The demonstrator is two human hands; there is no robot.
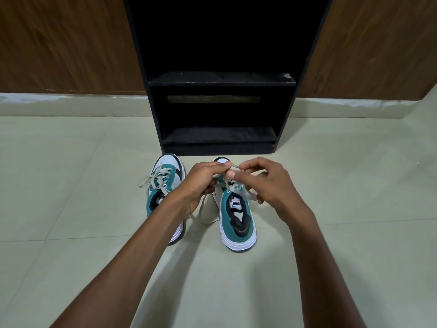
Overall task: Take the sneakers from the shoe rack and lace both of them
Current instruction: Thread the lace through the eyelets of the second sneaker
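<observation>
Two teal and white sneakers stand side by side on the floor, toes toward the rack. The left sneaker [163,185] has its beige lace tied in a bow. Over the right sneaker [236,216] my left hand [201,183] and my right hand [264,183] meet above the tongue. Both pinch the beige lace [236,185] of that shoe between thumb and fingers. A loose loop of the lace hangs down between the two shoes. My left forearm covers the heel of the left sneaker.
A black shoe rack [222,81] stands just beyond the sneakers, its two lower shelves bare. Brown wooden panels [59,48] flank it on both sides. The floor [71,185] is pale tile with a skirting strip along the wall.
</observation>
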